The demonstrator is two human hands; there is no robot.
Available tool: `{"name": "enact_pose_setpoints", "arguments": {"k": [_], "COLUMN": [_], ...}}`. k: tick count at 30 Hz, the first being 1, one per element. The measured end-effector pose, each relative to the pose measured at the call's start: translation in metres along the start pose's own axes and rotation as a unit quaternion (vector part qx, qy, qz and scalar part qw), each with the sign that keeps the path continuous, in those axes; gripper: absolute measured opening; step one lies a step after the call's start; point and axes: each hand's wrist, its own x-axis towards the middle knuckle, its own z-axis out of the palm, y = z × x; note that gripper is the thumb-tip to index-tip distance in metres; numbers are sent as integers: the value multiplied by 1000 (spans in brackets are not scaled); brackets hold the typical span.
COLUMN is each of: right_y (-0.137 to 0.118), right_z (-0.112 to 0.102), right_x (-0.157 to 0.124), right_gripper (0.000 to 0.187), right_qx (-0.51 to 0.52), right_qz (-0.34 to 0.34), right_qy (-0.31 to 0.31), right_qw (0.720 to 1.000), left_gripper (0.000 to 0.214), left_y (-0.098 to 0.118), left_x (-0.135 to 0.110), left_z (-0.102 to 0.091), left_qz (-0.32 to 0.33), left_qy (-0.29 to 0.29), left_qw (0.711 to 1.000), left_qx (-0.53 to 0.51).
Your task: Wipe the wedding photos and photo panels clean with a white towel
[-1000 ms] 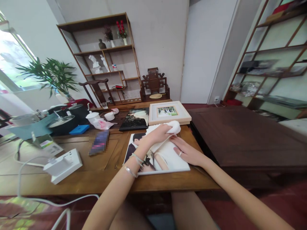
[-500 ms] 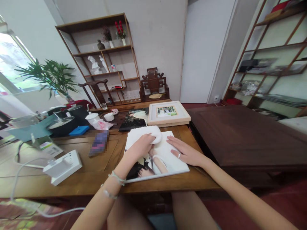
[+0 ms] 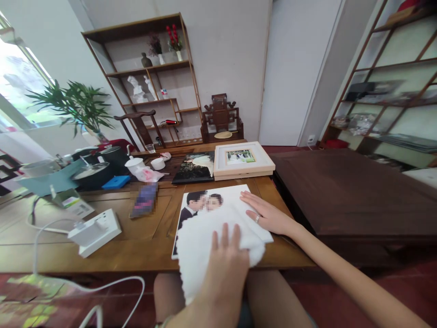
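A photo panel [image 3: 194, 210] of two people close together lies on the wooden table in front of me. Over its lower part is a white cloth [image 3: 195, 246] with a scalloped edge, which hangs past the table's front edge. My left hand [image 3: 227, 259] presses on the cloth with its fingers spread, the hand slightly blurred. Flat on the panel's right side rests my right hand [image 3: 268, 215], fingers extended, a ring on one finger. The cloth and my left hand cover the panel's lower middle.
Behind the panel lie a dark photo panel [image 3: 194, 167] and a light wooden picture frame [image 3: 245, 173]. To the left are a white power strip [image 3: 95, 232] with cables, a blurred purple packet [image 3: 145, 199], a blue box [image 3: 116, 182] and white teaware [image 3: 134, 165].
My left hand has drawn the cloth down toward me and opened from a bunched grip to spread fingers. The panel's upper part is uncovered. My right hand stays on the panel.
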Motion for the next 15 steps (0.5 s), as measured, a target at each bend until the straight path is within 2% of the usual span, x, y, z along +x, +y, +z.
{"name": "enact_pose_setpoints", "arguments": {"k": [2,5,6,8,10,13,15], "right_y": [1,2,2,2,2,0,0], "right_z": [-1,-3,-3,-5,-5,-5,-5], "right_x": [-1,-2,-2,-2,-1,-1,-1], "right_gripper": [50,49,50,51,52,56,57], "right_qx": [7,28,33,34,25,11,11], "right_qz": [-5,-13,-12,-8,1,10,11], "right_qy": [-4,-12,-16,-23,-26,-27,-28], "right_qw": [1000,999,999,999,999,1000,999], "left_gripper": [27,24,23,22,23,27,33], "left_y": [24,49,53,53,42,14,-8], "left_x": [12,28,31,33,31,25,20], "left_z": [24,52,57,59,50,26,9], "left_qz": [22,-58,-73,-68,-51,-61,-87], "left_qy": [79,219,247,268,240,118,37], "left_qw": [997,973,965,959,968,991,996], "left_qx": [4,44,54,61,51,15,2]}}
